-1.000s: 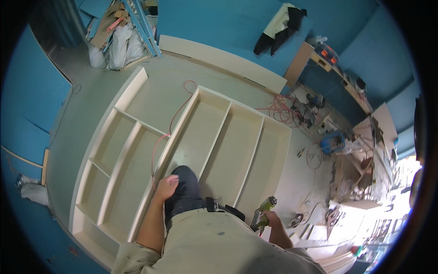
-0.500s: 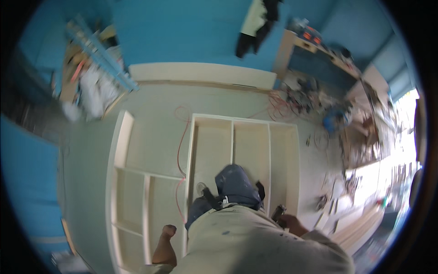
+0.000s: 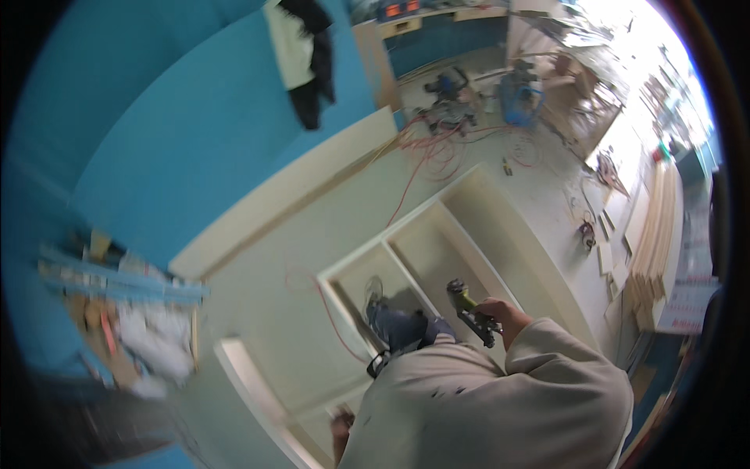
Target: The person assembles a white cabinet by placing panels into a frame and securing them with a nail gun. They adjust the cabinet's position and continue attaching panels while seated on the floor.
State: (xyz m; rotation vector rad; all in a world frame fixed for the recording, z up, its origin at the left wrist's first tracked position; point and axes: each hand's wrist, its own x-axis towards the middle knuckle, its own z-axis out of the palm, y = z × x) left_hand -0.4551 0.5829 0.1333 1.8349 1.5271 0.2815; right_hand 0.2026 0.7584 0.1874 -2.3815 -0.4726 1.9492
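My right hand (image 3: 500, 314) is closed around a nail gun (image 3: 462, 297), a yellow-green and black tool held above the wooden frame. My left hand (image 3: 341, 424) hangs low beside my body, over the second frame; motion smears its fingers, so their pose is unclear. A pale wooden frame (image 3: 353, 256), split into compartments by dividers, lies on the floor beneath me. One of my shoes (image 3: 374, 289) shows inside its left compartment. Left of it lies a second pale frame (image 3: 248, 391), cut off by the lower edge and my body.
A red air hose (image 3: 332, 316) runs past the frame's left corner, with more red coils near a saw (image 3: 447, 98). Stacked boards (image 3: 655, 227) lie at the right. A long board (image 3: 289, 195) leans along the blue wall. White bags (image 3: 156, 336) sit at the left.
The view has swung to the right, so the frames now lie slanted. My right hand has come up and forward from my side, bringing the nail gun into fuller view.
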